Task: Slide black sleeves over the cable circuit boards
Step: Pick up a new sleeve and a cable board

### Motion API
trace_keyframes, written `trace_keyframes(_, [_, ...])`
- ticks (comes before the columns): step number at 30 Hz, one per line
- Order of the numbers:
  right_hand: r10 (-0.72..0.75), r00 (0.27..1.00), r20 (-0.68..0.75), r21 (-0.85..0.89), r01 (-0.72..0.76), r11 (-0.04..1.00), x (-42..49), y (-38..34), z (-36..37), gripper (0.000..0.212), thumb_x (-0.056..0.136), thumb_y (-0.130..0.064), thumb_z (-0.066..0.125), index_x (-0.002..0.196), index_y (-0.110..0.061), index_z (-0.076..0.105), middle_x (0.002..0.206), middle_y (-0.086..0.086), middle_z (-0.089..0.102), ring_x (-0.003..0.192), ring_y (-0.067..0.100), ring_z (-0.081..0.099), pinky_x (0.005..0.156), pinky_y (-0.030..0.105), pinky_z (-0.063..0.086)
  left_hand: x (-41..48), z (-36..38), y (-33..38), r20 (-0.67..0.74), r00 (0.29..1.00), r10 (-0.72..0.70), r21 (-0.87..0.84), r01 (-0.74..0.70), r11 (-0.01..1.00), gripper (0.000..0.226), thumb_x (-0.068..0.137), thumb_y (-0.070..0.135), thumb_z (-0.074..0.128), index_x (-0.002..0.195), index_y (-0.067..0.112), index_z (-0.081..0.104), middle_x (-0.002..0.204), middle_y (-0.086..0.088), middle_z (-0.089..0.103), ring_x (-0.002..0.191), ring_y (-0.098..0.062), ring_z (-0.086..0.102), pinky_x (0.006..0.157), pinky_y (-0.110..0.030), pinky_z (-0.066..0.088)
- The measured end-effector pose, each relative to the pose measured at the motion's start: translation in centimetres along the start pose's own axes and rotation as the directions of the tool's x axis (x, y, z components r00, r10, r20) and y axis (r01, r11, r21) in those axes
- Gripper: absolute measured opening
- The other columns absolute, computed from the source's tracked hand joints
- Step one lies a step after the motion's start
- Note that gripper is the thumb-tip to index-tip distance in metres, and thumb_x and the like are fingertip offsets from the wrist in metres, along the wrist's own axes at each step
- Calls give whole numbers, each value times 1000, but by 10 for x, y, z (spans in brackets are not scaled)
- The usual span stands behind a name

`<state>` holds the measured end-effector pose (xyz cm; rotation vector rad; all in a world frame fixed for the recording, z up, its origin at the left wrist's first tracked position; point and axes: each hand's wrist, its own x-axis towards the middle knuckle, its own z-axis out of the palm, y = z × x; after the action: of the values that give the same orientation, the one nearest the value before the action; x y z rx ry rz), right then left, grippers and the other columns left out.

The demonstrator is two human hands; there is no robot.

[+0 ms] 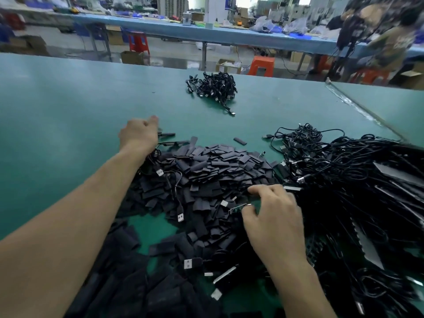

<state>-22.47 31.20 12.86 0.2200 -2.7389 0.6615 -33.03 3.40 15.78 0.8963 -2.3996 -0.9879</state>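
- On the bench [68,111], the right hand [273,216] pinches a bare circuit board [237,208] over the sleeve pile [218,166].
- The left hand [138,136] curls beyond the pile; its hold cannot be told.
- The tangled cables [344,180] could snag, tugging the board free.

Single head-worn camera looks forward and down, close over the green table [68,106]

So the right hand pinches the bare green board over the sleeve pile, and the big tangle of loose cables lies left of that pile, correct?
Not quite. The head view shows the big tangle of loose cables right of the sleeve pile, not left. The right hand does pinch the green board over that pile.
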Motion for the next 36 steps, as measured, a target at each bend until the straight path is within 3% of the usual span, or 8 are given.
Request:
trace_keyframes(3, [95, 985, 145, -70, -86, 994, 2, 4, -6, 40, 89, -40, 53, 127, -31, 61, 119, -7, 59, 112, 17, 50, 96, 38, 40, -21, 1, 3, 16, 986, 166, 282, -164, 945, 44, 99, 42, 50, 129, 11, 61, 142, -17, 49, 130, -38, 42, 106, -49, 36])
trace_keyframes(8, [45, 976, 214, -36, -38, 999, 3, 7, -8, 24, 90, -44, 60, 111, -35, 69, 114, -8, 60, 109, 17, 50, 94, 37, 43, -99, -1, 13, 57, 853, 518, -100, -511, 854, 11, 93, 22, 67, 98, 20, 76, 92, 10, 74, 81, 0, 62, 81, -14, 46])
trace_keyframes(11, [-10, 996, 85, 134, -1, 991, 7, 12, -8, 9, 88, -34, 71, 96, -30, 72, 96, -9, 64, 95, 16, 59, 87, 38, 50, -147, 4, 13, 207, 806, 555, -384, -455, 803, 7, 86, 22, 75, 81, 26, 74, 65, 22, 68, 62, 8, 62, 61, -4, 43])
trace_keyframes(15, [6, 999, -42, 496, 15, 868, 12, 14, -10, 14, 87, -20, 74, 82, -30, 66, 75, -16, 68, 75, 0, 63, 66, 9, 46, -181, 20, 4, 378, 779, 501, -552, -244, 797, 12, 83, 23, 78, 93, 28, 73, 81, 11, 73, 71, -8, 69, 66, -22, 56])
trace_keyframes(19, [-21, 998, -58, 717, 56, 695, 12, 14, -11, 17, 89, -14, 72, 83, -30, 69, 78, -10, 73, 72, 9, 69, 64, 21, 55, -190, 31, -1, 464, 725, 510, -660, -102, 745, 22, 87, 22, 78, 107, 24, 70, 90, 2, 75, 81, -12, 71, 72, -26, 57])
trace_keyframes(28, [-21, 951, -307, 885, 294, 362, 19, -4, -42, 15, 84, -23, 73, 90, -36, 77, 76, -5, 73, 66, 14, 67, 65, 26, 55, -204, 39, 19, 441, 562, 700, -697, -278, 661, 28, 90, 38, 70, 114, 24, 69, 98, 6, 66, 81, -10, 63, 71, -26, 51])
trace_keyframes(30, [-55, 958, -281, 879, 280, 385, 19, -8, -42, 12, 85, -23, 76, 94, -32, 78, 78, -5, 75, 70, 12, 71, 68, 23, 56, -207, 41, 30, 382, 584, 716, -738, -273, 617, 13, 97, 28, 61, 95, 17, 67, 80, 7, 64, 65, -6, 57, 58, -26, 45])
trace_keyframes(36, [-93, 996, -14, 772, 70, 631, 16, 11, -34, 51, 82, -52, 73, 129, -42, 56, 110, -18, 70, 104, 5, 67, 90, 32, 56, -191, 29, 40, 232, 820, 524, -780, -165, 603, 47, 100, 47, 50, 89, 9, 76, 77, -9, 75, 65, -24, 69, 56, -36, 57])
